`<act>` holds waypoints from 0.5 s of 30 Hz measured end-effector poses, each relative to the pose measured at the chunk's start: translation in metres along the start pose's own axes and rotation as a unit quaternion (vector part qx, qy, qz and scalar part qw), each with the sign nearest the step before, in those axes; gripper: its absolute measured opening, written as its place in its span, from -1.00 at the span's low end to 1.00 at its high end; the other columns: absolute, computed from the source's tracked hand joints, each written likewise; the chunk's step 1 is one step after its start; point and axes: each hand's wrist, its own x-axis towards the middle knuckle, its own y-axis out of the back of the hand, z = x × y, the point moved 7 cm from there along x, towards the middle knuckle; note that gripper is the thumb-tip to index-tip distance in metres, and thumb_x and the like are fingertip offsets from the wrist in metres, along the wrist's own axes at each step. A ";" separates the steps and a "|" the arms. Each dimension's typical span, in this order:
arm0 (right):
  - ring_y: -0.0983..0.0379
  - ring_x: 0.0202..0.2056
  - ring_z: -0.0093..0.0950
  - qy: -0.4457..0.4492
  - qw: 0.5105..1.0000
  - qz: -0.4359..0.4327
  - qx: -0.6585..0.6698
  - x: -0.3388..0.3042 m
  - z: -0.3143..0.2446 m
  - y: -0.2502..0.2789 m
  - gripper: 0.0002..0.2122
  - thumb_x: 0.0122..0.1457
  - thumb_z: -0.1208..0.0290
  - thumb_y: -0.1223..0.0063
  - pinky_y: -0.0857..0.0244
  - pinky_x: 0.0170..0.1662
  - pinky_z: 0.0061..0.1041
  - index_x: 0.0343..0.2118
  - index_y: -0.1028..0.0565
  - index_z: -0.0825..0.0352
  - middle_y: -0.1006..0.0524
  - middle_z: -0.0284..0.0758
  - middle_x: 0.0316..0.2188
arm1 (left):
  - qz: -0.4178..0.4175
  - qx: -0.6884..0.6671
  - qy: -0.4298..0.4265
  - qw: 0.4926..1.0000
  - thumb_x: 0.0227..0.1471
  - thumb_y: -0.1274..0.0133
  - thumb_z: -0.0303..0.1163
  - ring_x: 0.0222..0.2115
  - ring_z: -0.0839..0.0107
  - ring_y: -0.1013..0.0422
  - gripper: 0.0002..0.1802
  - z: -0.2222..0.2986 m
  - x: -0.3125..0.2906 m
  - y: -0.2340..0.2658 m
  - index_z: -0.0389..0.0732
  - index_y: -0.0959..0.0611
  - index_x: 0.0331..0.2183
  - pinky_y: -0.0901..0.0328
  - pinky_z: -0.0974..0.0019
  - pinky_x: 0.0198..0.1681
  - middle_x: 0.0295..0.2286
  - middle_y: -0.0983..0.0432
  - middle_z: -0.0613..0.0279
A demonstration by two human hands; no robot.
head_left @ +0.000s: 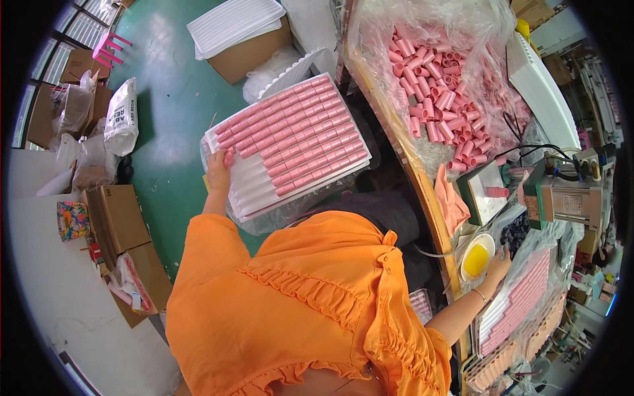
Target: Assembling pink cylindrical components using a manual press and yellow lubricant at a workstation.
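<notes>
At the left edge of a ridged white tray (247,188), my left hand (218,173) is closed on a short pink tube (229,158). Rows of pink tubes (290,129) fill most of that tray, while bare grooves show at its near left. My right hand (500,265) is by the workbench, beside a white dish (467,269) with a yellow pad (475,260) in it. Its fingers are small and partly hidden, so their grip is unclear.
Loose pink tubes (442,92) lie heaped in clear plastic on the wooden-edged workbench (411,158). A small machine (571,198) holds one tube near a peach cloth (450,201). Another part-filled tray (518,307) lies at right. Cardboard boxes (119,214) stand at left.
</notes>
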 end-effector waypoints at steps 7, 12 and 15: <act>-0.53 -0.25 -0.28 -0.057 0.985 0.003 0.165 0.015 0.051 -0.010 -0.66 0.17 0.33 -0.13 -0.37 -0.15 -0.39 -0.02 -0.53 0.34 -0.60 -0.12 -0.27 | -0.049 -0.002 -0.075 0.996 -0.18 -0.35 -0.34 0.13 -0.05 -0.21 -0.19 0.031 -0.019 0.012 -0.13 -0.40 0.14 -0.20 0.11 0.17 0.13 -0.25 -0.03; -0.51 -0.33 -0.38 0.045 0.990 0.052 0.120 0.029 0.019 0.004 -0.69 0.17 0.37 -0.14 -0.36 -0.23 -0.44 -0.02 -0.53 0.30 -0.60 -0.18 -0.31 | 0.009 -0.011 -0.050 0.999 -0.18 -0.35 -0.30 0.09 -0.06 -0.24 -0.25 0.024 -0.031 0.023 -0.15 -0.44 0.09 -0.21 0.10 0.14 0.08 -0.28 -0.07; -0.49 -0.37 -0.41 0.047 0.991 0.029 0.118 0.037 0.003 0.001 -0.71 0.16 0.39 -0.15 -0.35 -0.26 -0.45 -0.04 -0.54 0.27 -0.60 -0.21 -0.35 | -0.039 0.033 -0.028 0.998 -0.11 -0.32 -0.24 0.04 -0.04 -0.28 -0.37 0.018 -0.037 0.021 -0.21 -0.49 0.00 -0.25 0.07 0.08 0.01 -0.33 -0.06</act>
